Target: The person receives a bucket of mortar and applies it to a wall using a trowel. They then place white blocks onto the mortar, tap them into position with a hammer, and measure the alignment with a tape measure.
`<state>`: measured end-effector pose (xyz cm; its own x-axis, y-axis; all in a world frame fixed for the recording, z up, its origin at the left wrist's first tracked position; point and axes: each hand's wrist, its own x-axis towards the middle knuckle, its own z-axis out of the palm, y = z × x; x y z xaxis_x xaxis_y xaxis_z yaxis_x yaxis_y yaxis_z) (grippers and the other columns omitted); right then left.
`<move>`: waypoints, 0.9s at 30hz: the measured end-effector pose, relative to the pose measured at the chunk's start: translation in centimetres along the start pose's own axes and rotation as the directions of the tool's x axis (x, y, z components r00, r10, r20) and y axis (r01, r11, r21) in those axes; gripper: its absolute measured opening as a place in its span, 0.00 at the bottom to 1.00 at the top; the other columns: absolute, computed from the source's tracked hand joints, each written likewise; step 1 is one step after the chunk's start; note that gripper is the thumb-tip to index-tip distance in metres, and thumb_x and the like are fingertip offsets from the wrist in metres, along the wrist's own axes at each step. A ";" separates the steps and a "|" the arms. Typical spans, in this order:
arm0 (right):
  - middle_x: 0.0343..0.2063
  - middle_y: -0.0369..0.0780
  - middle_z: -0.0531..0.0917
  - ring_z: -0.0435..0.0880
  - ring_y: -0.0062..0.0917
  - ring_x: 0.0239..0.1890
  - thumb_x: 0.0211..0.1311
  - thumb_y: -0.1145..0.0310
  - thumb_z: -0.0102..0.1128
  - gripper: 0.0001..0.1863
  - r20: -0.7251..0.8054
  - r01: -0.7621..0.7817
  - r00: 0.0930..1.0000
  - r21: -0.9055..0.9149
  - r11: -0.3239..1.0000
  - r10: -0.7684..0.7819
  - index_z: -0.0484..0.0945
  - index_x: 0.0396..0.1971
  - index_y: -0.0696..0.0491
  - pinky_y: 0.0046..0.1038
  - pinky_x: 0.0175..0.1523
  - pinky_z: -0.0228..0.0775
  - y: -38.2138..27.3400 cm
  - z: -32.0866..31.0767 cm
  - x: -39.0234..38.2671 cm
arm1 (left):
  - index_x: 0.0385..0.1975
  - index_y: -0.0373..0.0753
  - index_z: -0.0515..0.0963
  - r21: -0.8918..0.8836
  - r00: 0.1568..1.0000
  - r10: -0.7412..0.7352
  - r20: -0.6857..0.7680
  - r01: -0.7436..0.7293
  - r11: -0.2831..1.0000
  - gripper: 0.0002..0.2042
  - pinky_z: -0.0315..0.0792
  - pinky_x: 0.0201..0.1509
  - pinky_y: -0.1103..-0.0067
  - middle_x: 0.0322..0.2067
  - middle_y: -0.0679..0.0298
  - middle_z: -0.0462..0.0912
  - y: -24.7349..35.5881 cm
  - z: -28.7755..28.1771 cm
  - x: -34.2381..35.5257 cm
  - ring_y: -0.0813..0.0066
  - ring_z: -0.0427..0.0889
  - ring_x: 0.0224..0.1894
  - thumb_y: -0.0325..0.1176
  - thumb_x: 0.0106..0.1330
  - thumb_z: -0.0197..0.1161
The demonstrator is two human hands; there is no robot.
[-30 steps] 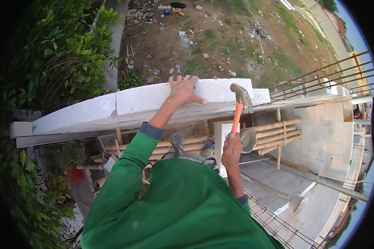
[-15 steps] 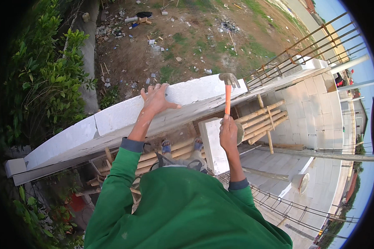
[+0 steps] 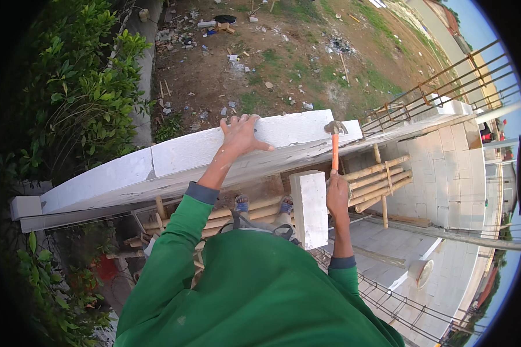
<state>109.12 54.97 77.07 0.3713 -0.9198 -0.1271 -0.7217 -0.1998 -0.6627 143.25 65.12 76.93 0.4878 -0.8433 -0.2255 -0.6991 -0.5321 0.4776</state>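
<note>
My left hand [image 3: 243, 136] rests with its fingers spread on top of a white block [image 3: 295, 128] in the wall's upper course, thumb toward me. In my right hand [image 3: 337, 194] is a claw hammer [image 3: 335, 147] with an orange handle, gripped near its lower end. The hammer's head is over the right end of the course, beside a small step in the block's edge; whether it touches is unclear. A separate white block [image 3: 311, 209] stands between my body and my right forearm, touched by neither hand.
Bamboo poles [image 3: 382, 179] form a scaffold below, under my sandalled feet [image 3: 242, 203]. Rusty rebar [image 3: 446, 87] sticks out beyond the wall's right end. A pale bucket [image 3: 421, 273] stands at the lower right. Leafy bushes [image 3: 87, 87] crowd the left; rubble-strewn ground [image 3: 243, 63] lies beyond.
The hammer head has come down closer to the block's end. My left hand stays spread on the wall. The whole view has shifted, so the scene sits farther right and lower.
</note>
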 end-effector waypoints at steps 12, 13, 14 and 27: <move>0.19 0.34 0.65 0.62 0.22 0.23 0.86 0.45 0.41 0.32 0.056 -0.156 0.987 0.113 0.981 0.150 0.68 0.25 0.57 0.35 0.29 0.55 -1.2 -1.4 -0.2 | 0.72 0.47 0.74 -0.014 0.998 0.025 -0.064 -0.025 1.000 0.54 0.57 0.76 0.54 0.66 0.54 0.77 -4.5 -2.1 -3.4 0.52 0.72 0.72 0.69 0.43 0.80; 0.19 0.35 0.65 0.62 0.22 0.23 0.86 0.45 0.41 0.32 0.048 -0.133 0.991 0.098 0.986 0.129 0.68 0.25 0.57 0.35 0.29 0.55 -1.0 -1.4 -0.2 | 0.71 0.47 0.75 -0.015 0.998 -0.003 -0.067 0.002 1.000 0.52 0.59 0.76 0.54 0.66 0.55 0.78 -6.4 -3.5 -4.3 0.52 0.72 0.72 0.67 0.44 0.81; 0.19 0.35 0.65 0.62 0.22 0.23 0.86 0.45 0.42 0.32 0.049 -0.135 0.990 0.102 0.986 0.130 0.68 0.26 0.57 0.35 0.29 0.55 -1.3 -1.5 -0.3 | 0.70 0.47 0.76 0.031 0.999 -0.033 -0.025 0.033 0.999 0.51 0.62 0.74 0.54 0.65 0.55 0.79 -8.6 -5.3 -5.2 0.53 0.73 0.71 0.66 0.44 0.81; 0.18 0.33 0.64 0.61 0.21 0.20 0.86 0.47 0.43 0.30 -0.087 0.133 0.988 0.109 0.985 -0.124 0.70 0.26 0.56 0.34 0.26 0.53 -1.4 2.1 -2.1 | 0.65 0.42 0.81 -0.032 0.971 -0.173 0.165 0.181 0.983 0.49 0.77 0.63 0.62 0.54 0.51 0.89 -23.8 -13.3 -13.7 0.51 0.87 0.58 0.59 0.38 0.86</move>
<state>110.63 57.87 76.69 0.4060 -0.9137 0.0206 -0.5977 -0.2825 -0.7502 160.18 90.40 79.97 0.5087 -0.7391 -0.4415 -0.5821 -0.6731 0.4562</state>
